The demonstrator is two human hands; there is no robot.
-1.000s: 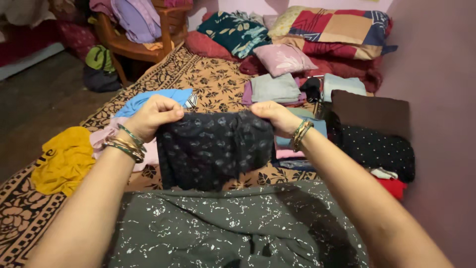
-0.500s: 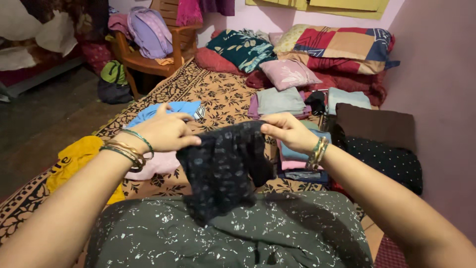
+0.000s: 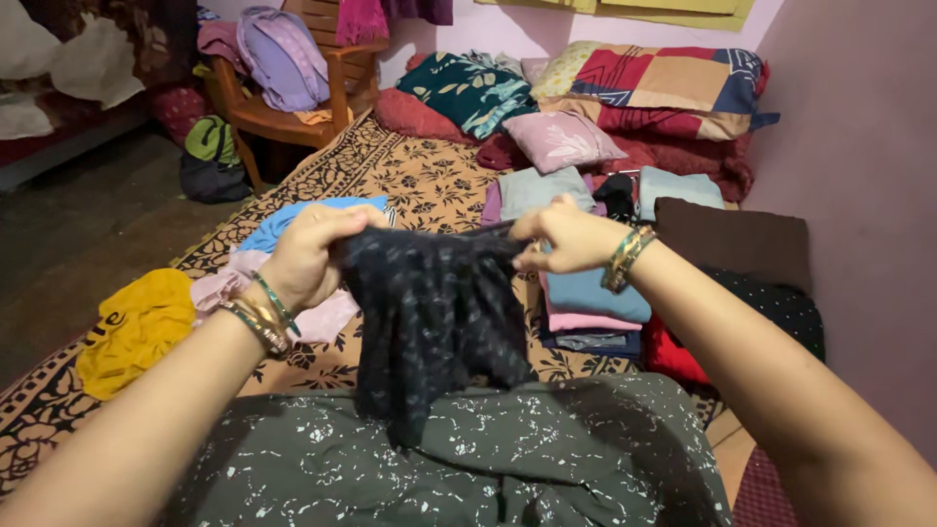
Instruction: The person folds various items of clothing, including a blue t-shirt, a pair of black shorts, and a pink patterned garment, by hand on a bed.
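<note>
Patterned brown bedding (image 3: pixel 410 181) is lying under everything, with pillows (image 3: pixel 561 137) at the far end and a wooden chair (image 3: pixel 293 98) far left. I am holding a dark printed garment (image 3: pixel 429 312) up in front of me, above my lap, and its lower part is hanging down onto my green speckled clothing (image 3: pixel 468 459).

My left hand (image 3: pixel 310 256) is closing on the top edge at the left, knuckles up and wrist bent. My right hand (image 3: pixel 574 237) is pinching the same edge at the right with the fingertips, forearm coming in from the near right.

I think the cloth is bunching in the middle, so a fold may come out uneven. The right pinch looks light; the edge could slip and drop near the folded stack (image 3: pixel 590 307) just beside it. The loose yellow cloth (image 3: pixel 137 327) and the pink one (image 3: pixel 234 288) are lying at the left, well apart.
</note>
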